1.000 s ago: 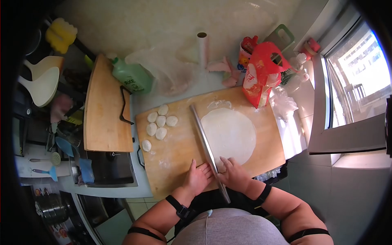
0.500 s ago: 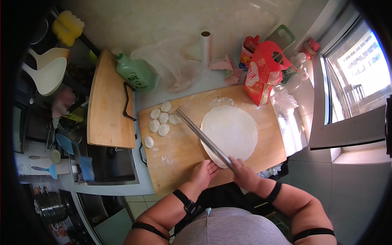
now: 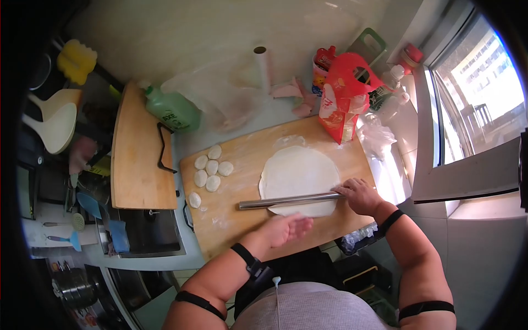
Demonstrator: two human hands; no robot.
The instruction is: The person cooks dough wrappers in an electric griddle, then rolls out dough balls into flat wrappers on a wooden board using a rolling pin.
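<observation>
A large thin round sheet of dough [image 3: 300,173] lies on the wooden board [image 3: 225,234]. Across its near part rests a metal rolling pin [image 3: 289,201], lying almost level from left to right. My right hand [image 3: 360,196] grips the pin's right end, fingers closed around it. Close to the sheet's near edge is my left hand [image 3: 289,229], open and slightly blurred, with its fingers stretched to the right; whether it touches the dough I cannot tell. Several small dough pieces [image 3: 212,183] sit at the board's left side.
A red bag [image 3: 344,104] stands at the board's back right corner. Behind the board are a plastic bag [image 3: 228,104], a roll of film [image 3: 261,71] and a green bottle [image 3: 173,110]. At left, a second wooden board [image 3: 140,159] partly covers the sink [image 3: 151,234].
The rolling pin has swung from a diagonal to nearly level across the near part of the dough. My right hand moved right and away from me; my left hand shifted slightly right and opened.
</observation>
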